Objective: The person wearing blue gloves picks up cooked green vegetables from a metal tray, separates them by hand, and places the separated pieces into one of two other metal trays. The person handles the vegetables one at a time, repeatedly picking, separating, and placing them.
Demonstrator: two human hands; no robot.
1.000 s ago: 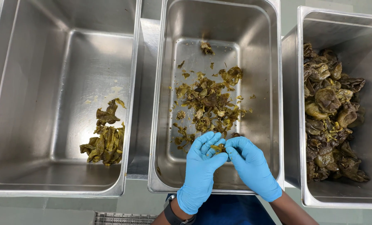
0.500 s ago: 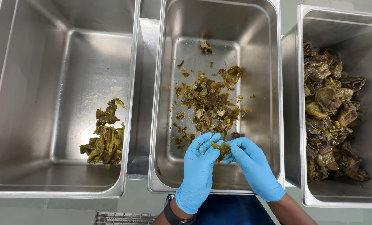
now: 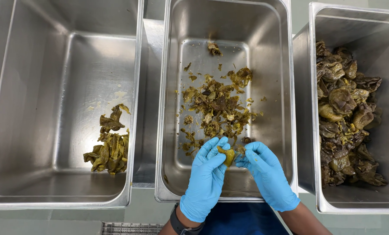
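Both hands wear blue gloves and meet over the near end of the middle pan [image 3: 286, 109], fingertips pressed together on one small yellow-green pepper piece [image 3: 227, 154]. The left hand [image 3: 207, 176] has its fingers curled narrowly around the piece from its own side, thumb and forefinger pinching it; a dark watch band shows at that wrist. The right hand [image 3: 266, 174] pinches the same piece from the other side, fingers bent close. The piece is held just above the pan floor, touching both hands and nothing else that can be made out. Just beyond the fingertips, farther from the person, lies a loose scatter of scraps [image 3: 218, 106], skins and seeds spread over the pan's floor, with a few stray bits farther up. Well to the left of the left hand stands the left pan [image 3: 50, 65], holding a small heap of cleaned peppers [image 3: 109, 148] near its right wall. To the right of the right hand stands the right pan [image 3: 377, 35], holding a large pile of dark roasted peppers [image 3: 347, 117]. The three pans sit side by side on a pale desk [image 3: 72, 217], whose edge shows below the hands.
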